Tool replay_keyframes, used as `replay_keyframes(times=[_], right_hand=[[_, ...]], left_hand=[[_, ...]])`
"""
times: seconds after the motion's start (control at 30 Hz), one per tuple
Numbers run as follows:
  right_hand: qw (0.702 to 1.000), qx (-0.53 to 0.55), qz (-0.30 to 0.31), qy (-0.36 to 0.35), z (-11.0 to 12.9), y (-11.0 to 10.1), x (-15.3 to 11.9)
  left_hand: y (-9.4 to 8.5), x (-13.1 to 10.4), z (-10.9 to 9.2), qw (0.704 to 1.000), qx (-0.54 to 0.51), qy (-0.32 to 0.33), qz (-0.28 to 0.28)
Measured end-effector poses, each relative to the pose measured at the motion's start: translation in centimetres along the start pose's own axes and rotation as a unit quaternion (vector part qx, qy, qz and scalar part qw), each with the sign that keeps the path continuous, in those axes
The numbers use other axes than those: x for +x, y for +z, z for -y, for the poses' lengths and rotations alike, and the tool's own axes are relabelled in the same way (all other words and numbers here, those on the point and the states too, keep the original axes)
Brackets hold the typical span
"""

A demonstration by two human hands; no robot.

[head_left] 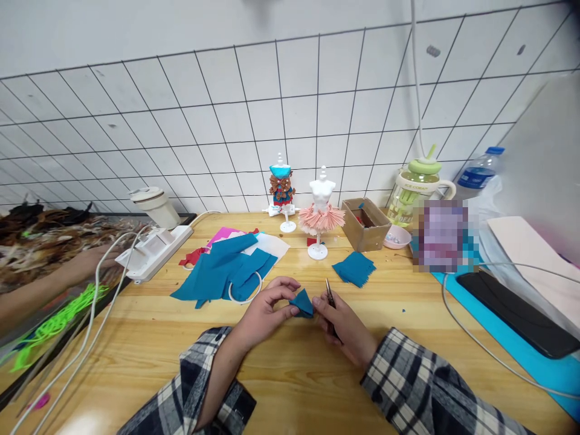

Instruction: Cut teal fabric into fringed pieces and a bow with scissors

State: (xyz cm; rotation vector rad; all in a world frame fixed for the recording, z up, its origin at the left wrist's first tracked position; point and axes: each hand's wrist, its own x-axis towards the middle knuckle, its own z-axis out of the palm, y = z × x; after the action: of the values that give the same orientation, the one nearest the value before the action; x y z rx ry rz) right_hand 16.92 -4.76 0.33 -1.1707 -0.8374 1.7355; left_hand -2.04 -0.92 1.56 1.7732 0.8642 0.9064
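Observation:
My left hand [272, 308] pinches the left side of a small folded piece of teal fabric [302, 302]. My right hand [342, 323] is closed around a slim dark metal tool [330, 292], its thumb and fingertips at the right corner of the same piece. Beyond my left hand lie larger teal cloth sheets [212, 269] with a white ring [232, 292] on them. A stack of small teal squares [354, 269] rests past my right hand. Farther back stand a mini mannequin in a pink pleated skirt [322, 219] and a dressed one [281, 187].
At the back right are a cardboard box [366, 232], a pink bowl [397, 236], a drink jug [412, 193] and a black phone [516, 313]. A power strip [156, 249] and white cables lie left. Another person's arm [58, 278] reaches in at the far left.

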Motion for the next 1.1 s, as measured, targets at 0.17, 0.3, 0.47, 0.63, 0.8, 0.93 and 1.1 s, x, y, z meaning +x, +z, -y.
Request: replay_keyframes(times=[0.17,0.3,0.47,0.63,0.8,0.93,1.1], right_hand=[[0.999,0.046,0.028,0.008,0.1,-0.2,-0.1],[0.998,0.049,0.021,-0.032,0.1,-0.3,-0.1],[0.992,-0.032,0.015,-0.123,0.2,-1.0,0.3],[0.962,-0.163,-0.031,-0.216,0.5,-1.8,0.6],[0.945,-0.198,-0.105,-0.238,0.6,-1.7,0.3],[0.98,-0.145,-0.06,-0.122,0.5,-1.1,0.0],[0.992,-0.027,-0.034,-0.118,0.0,-0.7,0.2]], left_hand=[[0.0,-0.2,-0.2,0.999,-0.027,-0.015,0.038],[0.4,-0.5,-0.3,0.976,-0.182,-0.064,0.099],[0.8,-0.4,-0.1,0.97,-0.162,-0.151,0.097],[0.6,-0.2,-0.3,0.969,-0.085,-0.202,0.117],[0.8,-0.2,0.2,0.962,-0.123,-0.218,0.109],[1.0,-0.1,0.3,0.968,-0.156,-0.196,0.029],[1.1,0.0,0.1,0.965,-0.162,-0.195,0.061]])
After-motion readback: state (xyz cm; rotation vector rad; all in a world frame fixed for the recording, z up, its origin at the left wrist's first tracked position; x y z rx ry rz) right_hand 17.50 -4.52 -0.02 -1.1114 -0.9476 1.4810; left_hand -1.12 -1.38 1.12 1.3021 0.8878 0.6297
